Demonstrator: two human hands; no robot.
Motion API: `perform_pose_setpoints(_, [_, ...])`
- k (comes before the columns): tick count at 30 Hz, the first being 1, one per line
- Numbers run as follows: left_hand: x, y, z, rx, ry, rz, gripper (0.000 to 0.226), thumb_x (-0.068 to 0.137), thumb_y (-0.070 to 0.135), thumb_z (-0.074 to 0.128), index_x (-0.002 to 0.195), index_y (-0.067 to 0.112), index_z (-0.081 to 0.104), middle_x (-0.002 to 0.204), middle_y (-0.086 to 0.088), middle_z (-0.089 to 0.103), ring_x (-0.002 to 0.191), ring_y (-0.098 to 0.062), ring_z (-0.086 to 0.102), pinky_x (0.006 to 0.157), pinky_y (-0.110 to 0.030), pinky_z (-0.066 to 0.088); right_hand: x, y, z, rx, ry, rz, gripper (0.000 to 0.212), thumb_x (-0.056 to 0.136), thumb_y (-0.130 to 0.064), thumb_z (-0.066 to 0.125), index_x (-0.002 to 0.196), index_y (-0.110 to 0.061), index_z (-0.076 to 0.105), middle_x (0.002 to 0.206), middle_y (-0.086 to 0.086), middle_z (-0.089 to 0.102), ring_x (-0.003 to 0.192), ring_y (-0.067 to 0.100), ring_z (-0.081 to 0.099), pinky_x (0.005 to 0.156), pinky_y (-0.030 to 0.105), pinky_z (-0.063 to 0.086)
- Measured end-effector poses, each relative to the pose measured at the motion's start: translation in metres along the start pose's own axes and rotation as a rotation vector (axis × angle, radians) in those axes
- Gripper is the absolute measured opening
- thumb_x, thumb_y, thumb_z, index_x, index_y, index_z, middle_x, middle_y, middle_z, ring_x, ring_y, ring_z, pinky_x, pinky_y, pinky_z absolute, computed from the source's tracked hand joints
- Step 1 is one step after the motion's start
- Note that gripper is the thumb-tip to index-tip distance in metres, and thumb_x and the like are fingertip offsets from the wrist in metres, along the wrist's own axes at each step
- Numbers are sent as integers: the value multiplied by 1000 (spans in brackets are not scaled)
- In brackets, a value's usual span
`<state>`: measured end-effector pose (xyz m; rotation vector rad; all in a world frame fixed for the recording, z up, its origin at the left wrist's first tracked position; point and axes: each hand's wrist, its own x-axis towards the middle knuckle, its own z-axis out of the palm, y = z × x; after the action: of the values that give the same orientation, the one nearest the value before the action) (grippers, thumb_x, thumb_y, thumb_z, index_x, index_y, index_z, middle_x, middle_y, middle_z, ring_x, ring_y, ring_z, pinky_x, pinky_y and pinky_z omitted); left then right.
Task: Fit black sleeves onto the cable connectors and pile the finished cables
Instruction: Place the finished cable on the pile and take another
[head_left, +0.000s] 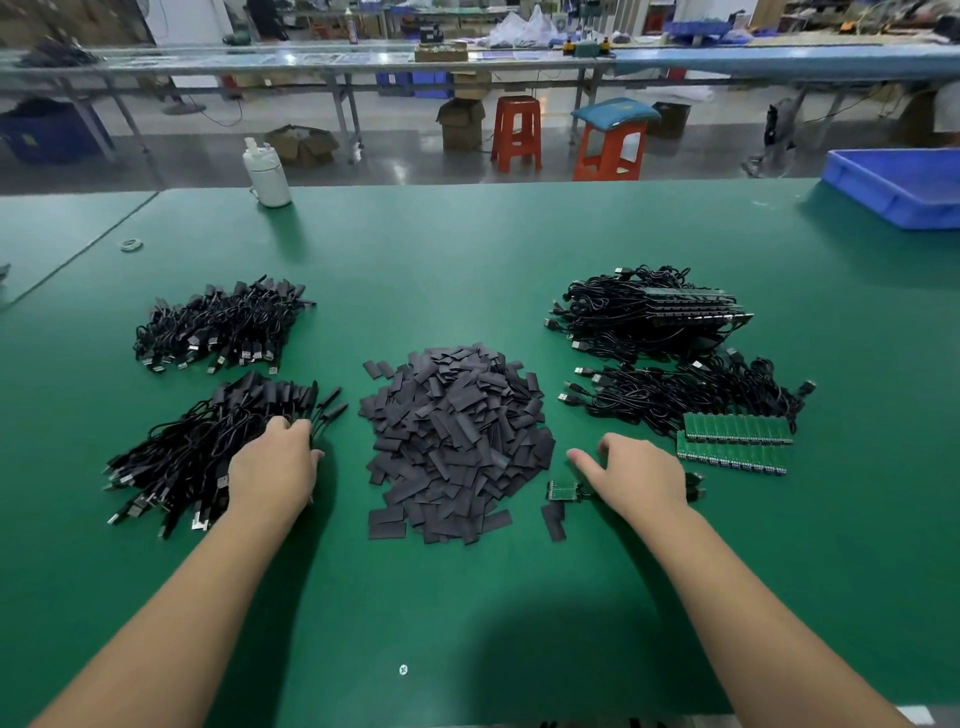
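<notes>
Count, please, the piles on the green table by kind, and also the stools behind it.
Piles of sleeved cables: 2
Pile of loose black sleeves: 1
Piles of unsleeved cables with green boards: 2
Orange stools: 2
Total: 7

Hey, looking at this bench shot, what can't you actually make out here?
Head view only:
- Left hand fingertips: buried in the near-left cable pile, so its grip is unclear.
- Right hand: its palm hides whatever lies under it beside the small green board.
- Blue bin: cut off by the right edge.
</notes>
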<state>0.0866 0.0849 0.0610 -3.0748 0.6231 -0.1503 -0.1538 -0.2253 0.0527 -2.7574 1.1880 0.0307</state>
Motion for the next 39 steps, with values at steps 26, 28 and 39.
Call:
perform_pose_setpoints(26, [-74, 211, -27, -1347, -477, 119, 19, 92, 26, 68, 105, 13, 70, 78, -2, 72, 51, -9, 59, 47, -19, 43, -14, -15, -53, 773, -36, -100, 12, 87, -20, 74, 84, -31, 71, 74, -10, 71, 75, 10, 66, 75, 26, 52])
perform_pose_setpoints(28, [-77, 223, -26, -1390, -462, 43, 15, 91, 23, 69, 95, 8, 69, 71, -2, 68, 52, -12, 61, 45, -23, 44, -17, -15, -51, 723, -24, -108, 10, 88, -17, 71, 92, -27, 72, 77, -10, 72, 79, 10, 68, 75, 24, 52])
perform_pose_setpoints(39, [-75, 225, -29, -1239, -382, 50, 15, 91, 22, 69, 78, 13, 66, 60, -5, 70, 44, -10, 60, 51, -24, 49, -30, -19, -34, 641, 93, -110, 18, 89, -18, 71, 106, -19, 77, 95, -4, 78, 87, 6, 70, 85, 24, 54])
